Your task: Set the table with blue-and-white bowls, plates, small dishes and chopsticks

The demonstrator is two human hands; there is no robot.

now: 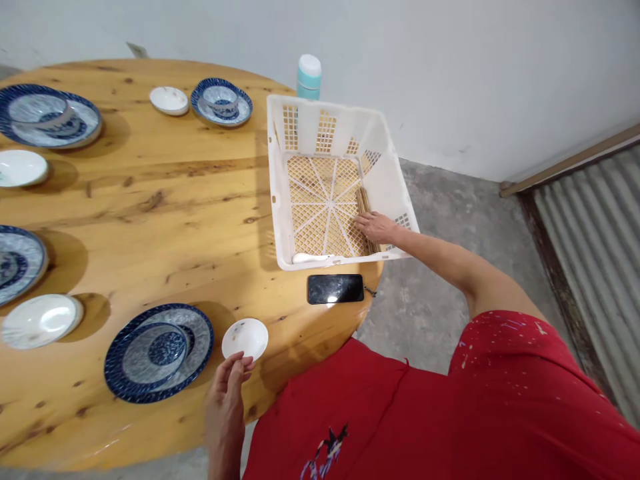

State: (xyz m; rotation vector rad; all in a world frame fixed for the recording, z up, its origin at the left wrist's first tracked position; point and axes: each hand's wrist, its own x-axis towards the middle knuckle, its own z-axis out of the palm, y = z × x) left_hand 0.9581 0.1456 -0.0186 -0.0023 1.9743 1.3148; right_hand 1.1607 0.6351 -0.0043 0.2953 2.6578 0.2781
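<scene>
My right hand [376, 227] reaches into a white plastic basket [277, 200], its fingers closed over thin brown sticks, seemingly chopsticks [363, 199], lying along the right wall. A white spoon [307, 258] rests inside by the near wall. Close to the table's front edge, my left hand [230, 383] is loosely curled and appears to hold nothing. Its fingertips overlap the near rim of a small white dish [246, 337]; whether they touch it I cannot tell. Left of that hand, a blue-patterned bowl [159, 353] sits on a blue-rimmed plate [203, 333].
A black phone [335, 289] lies in front of the basket. Behind it stands a turquoise bottle [309, 79] with a white lid. More blue-patterned plates [245, 110] and white dishes [169, 100] are spread over the round wooden table [200, 220]. A wall [450, 73] borders the far side.
</scene>
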